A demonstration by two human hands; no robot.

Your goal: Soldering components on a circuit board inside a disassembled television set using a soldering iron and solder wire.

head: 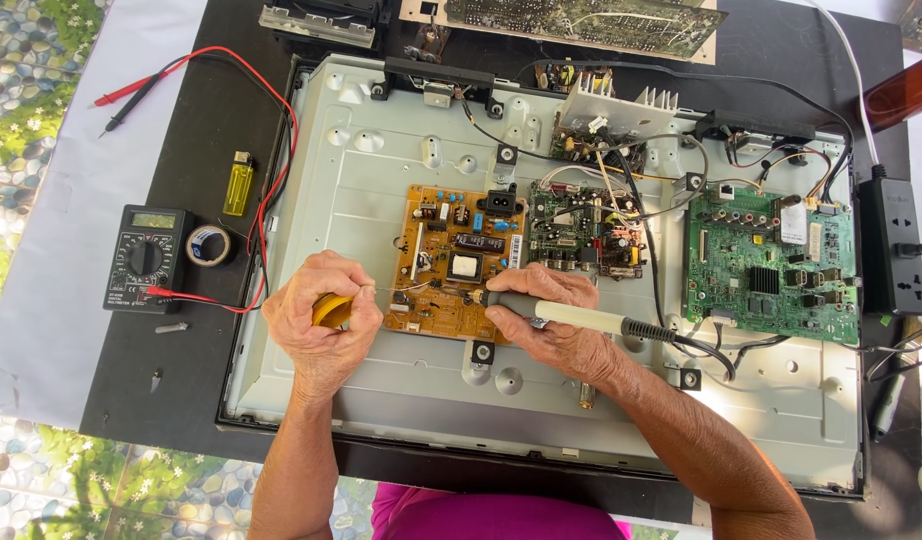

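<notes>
Head view, looking down on an opened flat-screen chassis [361, 190] on a black table [196, 330]. My left hand [321, 325] is clenched round a yellow solder spool [331, 310], a thin wire running from it toward the orange power board [459, 262] at centre. My right hand [556, 320] grips a soldering iron [581, 318] by its pale handle, tip aimed at the board's lower edge — just beside the end of the wire. Both hands rest on or just above the metal back plate.

Step in hand, as I judge it: soldering a joint on the orange board, wire and tip meeting at one spot. Next move calls for steady contact of tip, solder and pad, w/o bridging nearby parts — I can't resolve the joint itself at this res.

Also shown: two green boards [771, 265] to the right, multimeter [146, 258] w/ red and black leads, tape roll [209, 245], yellow lighter [239, 183], power strip [893, 245].
</notes>
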